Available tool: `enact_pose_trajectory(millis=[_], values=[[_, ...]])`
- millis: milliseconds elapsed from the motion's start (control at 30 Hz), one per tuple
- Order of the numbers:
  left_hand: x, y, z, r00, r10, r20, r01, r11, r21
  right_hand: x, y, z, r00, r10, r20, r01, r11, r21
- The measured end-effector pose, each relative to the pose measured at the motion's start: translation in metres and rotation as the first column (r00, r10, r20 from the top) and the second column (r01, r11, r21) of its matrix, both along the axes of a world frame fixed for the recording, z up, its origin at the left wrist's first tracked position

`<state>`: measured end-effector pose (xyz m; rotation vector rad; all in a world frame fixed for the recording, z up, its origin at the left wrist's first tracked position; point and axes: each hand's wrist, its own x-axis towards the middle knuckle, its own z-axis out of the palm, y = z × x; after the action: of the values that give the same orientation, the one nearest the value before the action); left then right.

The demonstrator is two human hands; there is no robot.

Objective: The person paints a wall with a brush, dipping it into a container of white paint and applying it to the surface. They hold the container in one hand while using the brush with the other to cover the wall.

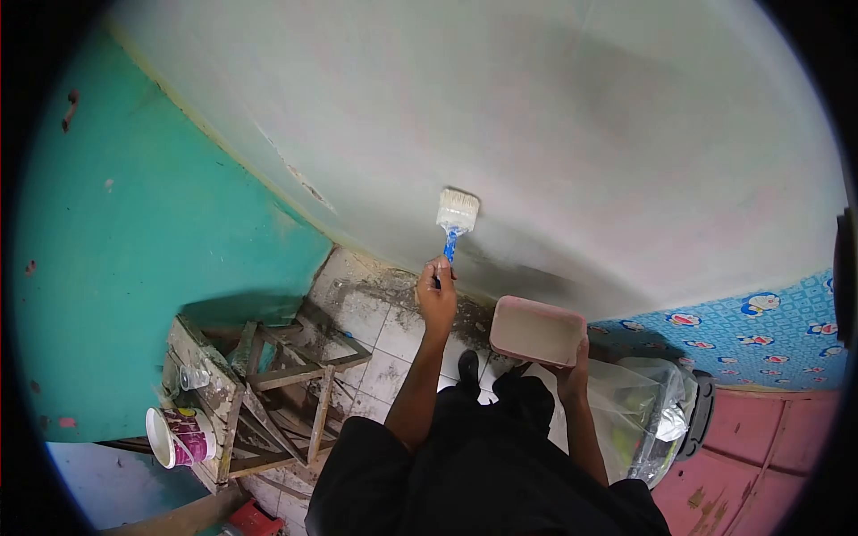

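Note:
My left hand [437,279] is closed around the blue handle of a paintbrush [458,211]. The wide, pale bristles point up and lie at the surface of the whitish wall [554,134]; whether they press on it is hard to make out. My right hand [572,368] grips the near right side of a pink rectangular tub [584,314], which contains pale, whitish paint. The tub is held below and to the right of the brush, in front of my body. Some of my right fingers are hidden by the tub.
A wooden stool [268,375] lies at left, with a white-and-purple bucket [181,437] by it. Clear plastic sheeting [626,415] covers things at right. Teal wall [152,241] and blue patterned wall covering [742,330] flank the whitish wall. Dirty white tiles [393,332] lie underfoot.

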<state>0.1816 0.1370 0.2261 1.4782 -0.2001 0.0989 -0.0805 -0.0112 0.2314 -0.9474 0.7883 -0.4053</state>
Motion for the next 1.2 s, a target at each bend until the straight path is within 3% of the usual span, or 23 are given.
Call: enact_pose_trajectory(millis=[100,200,300,367,400,500,600,800,900,1000,1100,1200], values=[[0.006,-0.006,-0.085,0.999,-0.046,0.013,0.044,0.986,0.158,-0.002,0.0,-0.002,1.0,-0.013,0.002,0.013,1.0,0.014],[-0.007,-0.006,-0.176,0.994,0.024,-0.106,0.032,0.869,0.493,-0.008,0.001,0.001,1.0,-0.014,-0.011,0.014,1.0,0.012],[-0.011,0.001,-0.228,0.977,0.028,-0.211,0.109,0.785,0.61,-0.013,0.0,-0.002,1.0,-0.019,-0.017,0.019,1.0,0.005],[-0.012,-0.003,-0.252,0.983,0.121,-0.136,-0.017,0.803,0.595,-0.02,-0.004,-0.009,1.0,-0.012,-0.02,0.012,1.0,0.007],[-0.014,-0.003,-0.253,0.98,0.17,-0.1,-0.08,0.807,0.585,-0.022,-0.005,-0.009,1.0,-0.014,-0.02,0.014,1.0,0.007],[-0.007,0.0,-0.248,0.98,0.176,-0.091,-0.068,0.731,0.679,-0.024,-0.004,-0.011,0.999,-0.023,-0.024,0.023,1.0,0.007],[0.006,-0.002,-0.201,0.959,0.16,-0.232,0.02,0.782,0.623,-0.019,-0.001,-0.002,0.998,-0.048,-0.036,0.048,0.999,-0.004],[0.022,0.004,-0.09,0.994,0.101,-0.043,-0.069,0.884,0.463,-0.017,-0.003,-0.011,1.0,-0.008,0.002,0.008,1.0,0.016],[0.016,0.02,-0.042,0.984,0.068,-0.162,-0.017,0.954,0.298,-0.009,-0.001,-0.006,1.0,-0.01,-0.005,0.01,1.0,0.011],[0.011,0.026,-0.007,0.992,0.061,-0.114,-0.052,0.995,0.082,-0.008,0.0,-0.011,1.0,-0.002,-0.03,0.002,1.0,0.003],[0.021,0.023,-0.037,0.995,0.079,-0.064,-0.076,0.996,0.047,-0.005,-0.001,-0.014,0.999,0.033,-0.029,-0.033,0.999,-0.012],[0.027,0.02,-0.113,1.0,0.018,-0.006,-0.017,0.985,0.173,-0.005,0.0,-0.012,0.998,0.055,-0.023,-0.055,0.998,-0.013]])
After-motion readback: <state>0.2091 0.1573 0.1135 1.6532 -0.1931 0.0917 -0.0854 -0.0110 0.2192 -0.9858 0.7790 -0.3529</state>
